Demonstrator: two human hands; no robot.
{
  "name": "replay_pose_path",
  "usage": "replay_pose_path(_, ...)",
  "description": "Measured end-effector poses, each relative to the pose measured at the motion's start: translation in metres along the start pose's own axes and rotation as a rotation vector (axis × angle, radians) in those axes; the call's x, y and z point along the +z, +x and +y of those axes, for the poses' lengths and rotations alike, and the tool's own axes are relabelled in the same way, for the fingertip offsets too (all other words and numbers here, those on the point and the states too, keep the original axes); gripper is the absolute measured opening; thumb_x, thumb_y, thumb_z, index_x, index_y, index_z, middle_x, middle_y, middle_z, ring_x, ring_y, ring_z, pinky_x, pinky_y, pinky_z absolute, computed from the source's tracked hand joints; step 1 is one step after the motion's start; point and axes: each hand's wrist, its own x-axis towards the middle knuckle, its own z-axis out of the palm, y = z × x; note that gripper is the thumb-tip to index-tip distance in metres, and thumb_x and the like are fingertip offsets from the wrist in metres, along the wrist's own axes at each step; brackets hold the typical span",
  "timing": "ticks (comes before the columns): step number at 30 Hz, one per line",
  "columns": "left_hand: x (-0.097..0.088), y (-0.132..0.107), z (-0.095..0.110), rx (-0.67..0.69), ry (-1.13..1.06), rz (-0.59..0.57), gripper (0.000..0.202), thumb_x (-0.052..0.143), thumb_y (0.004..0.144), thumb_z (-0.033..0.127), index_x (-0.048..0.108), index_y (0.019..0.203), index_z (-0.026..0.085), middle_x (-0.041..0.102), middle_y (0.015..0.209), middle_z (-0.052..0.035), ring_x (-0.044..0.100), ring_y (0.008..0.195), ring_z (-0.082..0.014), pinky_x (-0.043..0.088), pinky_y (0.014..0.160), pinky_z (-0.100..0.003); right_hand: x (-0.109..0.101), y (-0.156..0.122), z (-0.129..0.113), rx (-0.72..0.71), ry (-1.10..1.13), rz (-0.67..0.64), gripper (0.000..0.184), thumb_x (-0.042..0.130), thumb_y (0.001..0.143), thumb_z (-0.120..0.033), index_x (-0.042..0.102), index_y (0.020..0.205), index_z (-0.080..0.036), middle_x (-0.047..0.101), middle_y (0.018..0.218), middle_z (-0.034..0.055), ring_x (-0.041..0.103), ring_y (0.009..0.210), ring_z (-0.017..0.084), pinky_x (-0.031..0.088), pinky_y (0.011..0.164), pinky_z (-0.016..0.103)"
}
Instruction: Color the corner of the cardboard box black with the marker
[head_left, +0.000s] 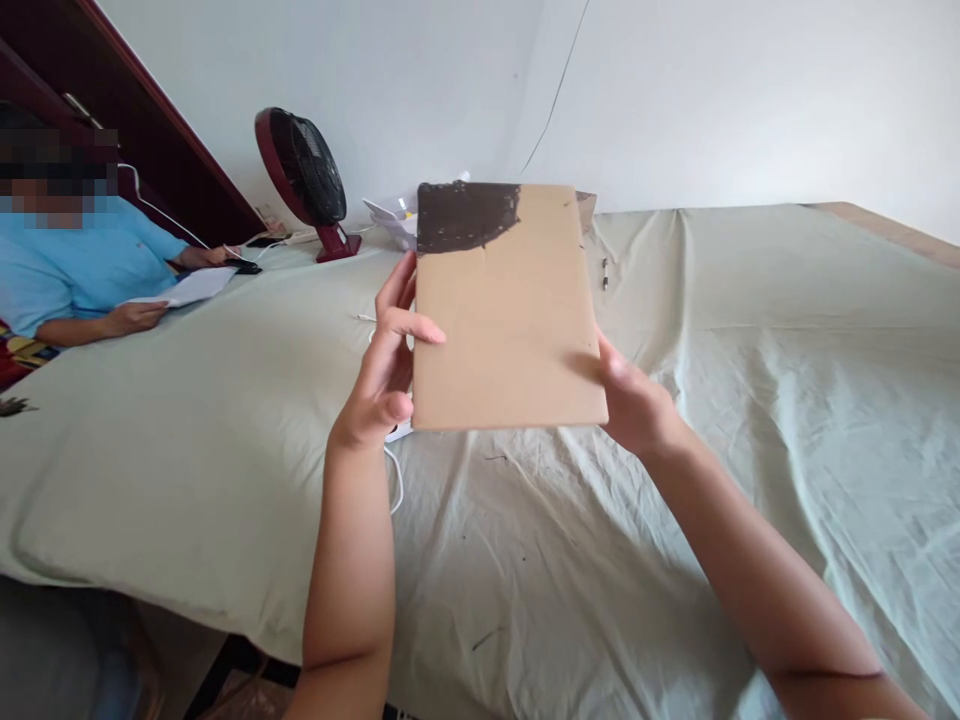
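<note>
We hold up a tan, brown-patched, rectangular cardboard-looking box (pixel 502 320), left fingers (pixel 420 326) and right fingers (pixel 616 366) grasping its sides; moving it likely needs both.

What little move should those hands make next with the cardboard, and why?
Perhaps lower the cardboard gently onto the sheet: the left hand and right hand hold it up by opposite sides, and the sheet spreads out below.

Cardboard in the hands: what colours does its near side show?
The cardboard is tan with a dark brown patch at upper left; head view.
</note>
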Motion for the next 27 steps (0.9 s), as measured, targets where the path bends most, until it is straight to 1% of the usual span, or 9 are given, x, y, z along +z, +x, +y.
replay_pose_path(2, -0.006, -0.002, -0.006, 0.077, 0.011, -0.051, 0.060, 0.074, 0.081, 0.081, 0.072, 0.125, 0.041, 0.028, 0.180, 0.0075, 0.022, 0.168, -0.0445, 0.037, 0.131, -0.066, -0.005, 0.002, 0.003, -0.002, 0.009, 0.027, 0.092, 0.069, 0.094, -0.058, 0.026, 0.173, -0.041, 0.053, 0.166, 0.0040, 0.053, 0.153, 0.038, 0.055, 0.119, 0.058)
replay_pose_path(4, -0.008, -0.004, -0.008, 0.056, 0.015, -0.009, 0.073, 0.077, 0.079, 0.082, 0.067, 0.140, 0.046, 0.028, 0.180, 0.0076, 0.023, 0.167, -0.0472, 0.044, 0.125, -0.066, -0.012, 0.004, 0.007, -0.032, -0.040, 0.016, 0.099, 0.075, 0.087, -0.052, 0.027, 0.172, -0.037, 0.054, 0.165, 0.0067, 0.054, 0.151, 0.039, 0.057, 0.116, 0.058)
replay_pose_path(7, -0.002, -0.006, 0.004, -0.154, 0.003, 0.092, 0.105, 0.082, 0.076, 0.081, 0.032, 0.165, 0.057, 0.020, 0.183, 0.0061, 0.019, 0.168, -0.0478, 0.053, 0.118, -0.062, -0.022, 0.006, 0.011, -0.088, -0.214, -0.066, 0.118, 0.086, 0.076, -0.051, 0.022, 0.174, -0.034, 0.050, 0.167, 0.0111, 0.052, 0.153, 0.042, 0.058, 0.115, 0.058)
replay_pose_path(10, 0.005, -0.007, 0.025, -0.281, 0.073, -0.003, 0.118, 0.087, 0.080, 0.066, 0.008, 0.168, 0.064, 0.014, 0.183, 0.0045, 0.023, 0.169, -0.0423, 0.049, 0.122, -0.063, -0.027, 0.008, 0.011, -0.131, -0.309, -0.148, 0.115, 0.086, 0.079, -0.059, 0.026, 0.173, -0.032, 0.051, 0.166, 0.0135, 0.054, 0.151, 0.041, 0.058, 0.114, 0.058)
replay_pose_path(14, 0.006, -0.007, 0.041, -0.286, 0.239, -0.111, 0.100, 0.089, 0.078, 0.056, 0.033, 0.161, 0.051, 0.023, 0.175, -0.0045, 0.024, 0.166, -0.0432, 0.047, 0.123, -0.064, -0.028, 0.008, 0.008, -0.240, -0.408, -0.105, 0.108, 0.088, 0.078, -0.064, 0.040, 0.168, -0.029, 0.058, 0.161, 0.0128, 0.049, 0.156, 0.040, 0.045, 0.128, 0.059)
replay_pose_path(16, 0.006, -0.007, 0.040, -0.285, 0.229, -0.092, 0.080, 0.085, 0.079, 0.064, 0.047, 0.145, 0.041, 0.026, 0.172, -0.0075, 0.029, 0.163, -0.0434, 0.048, 0.121, -0.062, -0.027, 0.007, 0.006, -0.318, -0.509, -0.041, 0.118, 0.096, 0.071, -0.058, 0.037, 0.170, -0.031, 0.052, 0.166, 0.0114, 0.040, 0.162, 0.039, 0.034, 0.135, 0.058)
replay_pose_path(19, 0.008, -0.006, 0.038, -0.270, 0.112, -0.039, 0.059, 0.068, 0.088, 0.071, 0.050, 0.131, 0.036, 0.033, 0.168, -0.0071, 0.039, 0.156, -0.0412, 0.046, 0.122, -0.062, -0.021, 0.005, 0.003, -0.360, -0.558, -0.005, 0.129, 0.097, 0.070, -0.056, 0.026, 0.174, -0.034, 0.040, 0.174, 0.0093, 0.030, 0.167, 0.037, 0.030, 0.136, 0.058)
replay_pose_path(22, 0.010, -0.006, 0.037, -0.287, 0.110, -0.028, 0.047, 0.063, 0.090, 0.057, 0.052, 0.131, 0.036, 0.043, 0.159, -0.0057, 0.042, 0.152, -0.0403, 0.038, 0.127, -0.064, -0.014, 0.002, 0.002, -0.367, -0.588, 0.016, 0.133, 0.096, 0.071, -0.057, 0.018, 0.176, -0.037, 0.030, 0.179, 0.0072, 0.023, 0.170, 0.037, 0.028, 0.136, 0.059)
replay_pose_path(27, 0.012, -0.005, 0.044, -0.340, 0.216, -0.019, 0.052, 0.061, 0.080, 0.032, 0.057, 0.132, 0.036, 0.049, 0.146, -0.0052, 0.046, 0.142, -0.0381, 0.041, 0.125, -0.061, -0.010, 0.000, 0.001, -0.373, -0.615, 0.032, 0.142, 0.097, 0.069, -0.061, 0.007, 0.177, -0.041, 0.018, 0.183, 0.0043, 0.016, 0.171, 0.039, 0.034, 0.133, 0.060)
